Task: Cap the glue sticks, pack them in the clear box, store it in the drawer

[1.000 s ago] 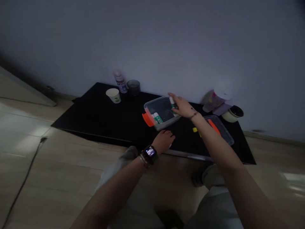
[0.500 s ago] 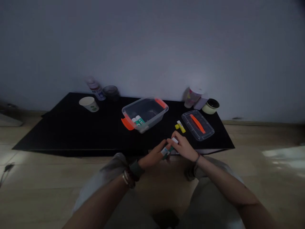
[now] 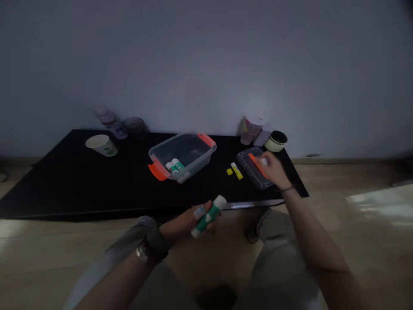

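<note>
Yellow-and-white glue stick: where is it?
In the head view, the yellow-and-white glue stick lies on the black tabletop, between a small yellow cap on its left and the clear plastic lid with an orange strip on its right.

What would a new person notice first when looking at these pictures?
The green-and-white glue stick in the left hand stands out first, near the bottom centre of the view. Next comes the clear box with orange handles on the black surface, two glue sticks inside. The right hand is over a clear lid.
</note>
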